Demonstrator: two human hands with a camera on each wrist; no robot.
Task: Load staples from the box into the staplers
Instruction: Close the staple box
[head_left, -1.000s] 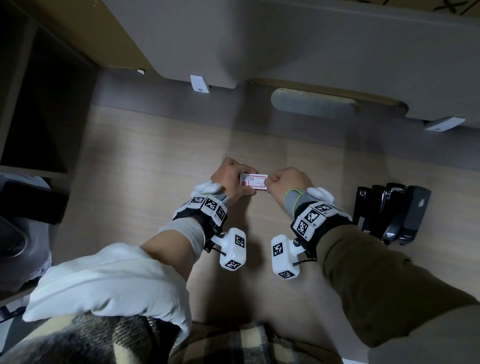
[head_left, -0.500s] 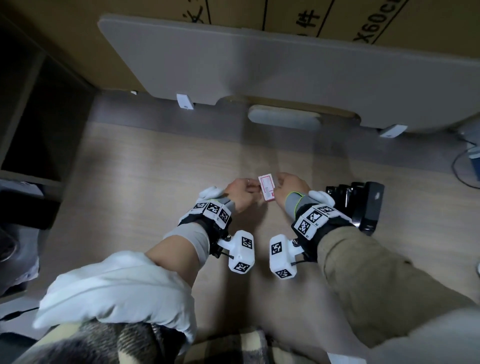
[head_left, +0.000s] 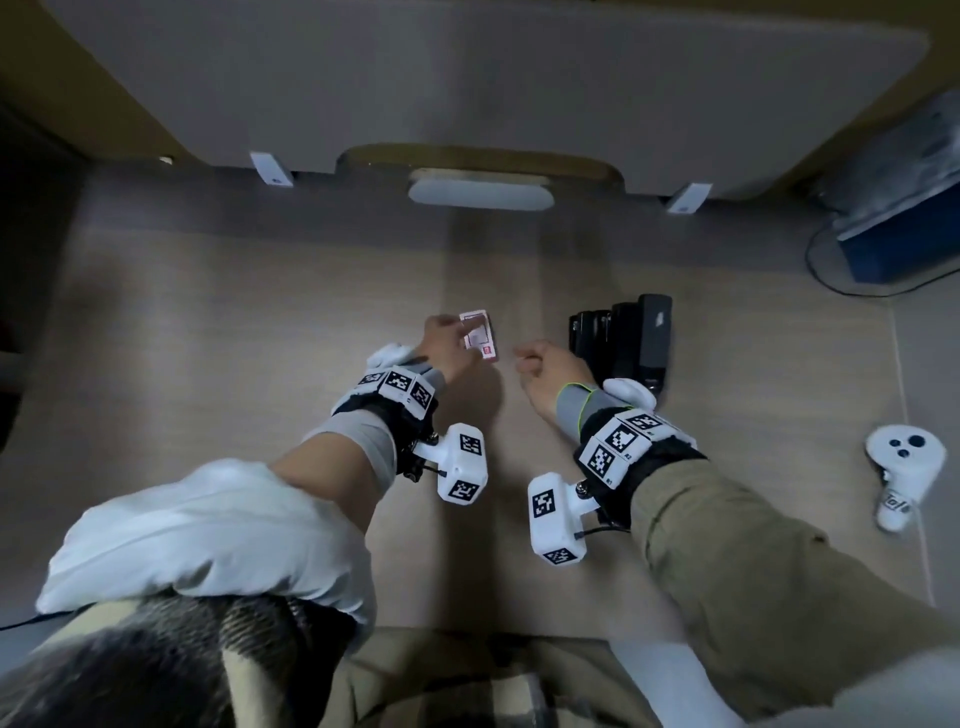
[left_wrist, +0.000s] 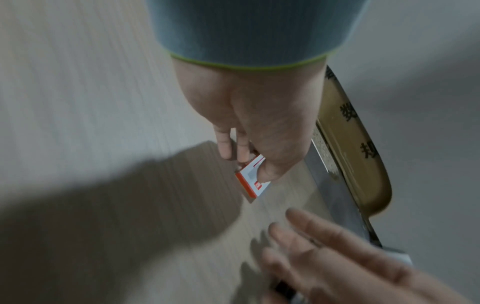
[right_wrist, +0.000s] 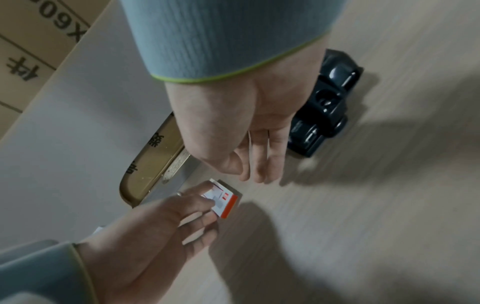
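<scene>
My left hand (head_left: 445, 345) pinches the box (head_left: 479, 335) of staples between thumb and fingertips, holding it low at about eleven o'clock from my right hand (head_left: 553, 371); whether its bottom edge touches the desk (head_left: 208, 322) I cannot tell from any view. The right hand holds nothing, fingers loose and nearly straight (the right wrist view shows them pointing down at the wood), and it sits just beside the box without touching it.

The staplers (head_left: 623, 338) lie in a dark cluster at roughly two o'clock from the right hand, close behind it. They look bunched together, and I cannot make out how many there are or whether any is opened for loading.

As for progress, I judge we are near the start. The box appears closed, with no strip of staples visible anywhere on the desk or in either hand. Left to do, as far as I can see: open the box, draw out a strip, open each stapler, seat the staples and close it.

A white controller (head_left: 901, 467) rests far off at four o'clock.
</scene>
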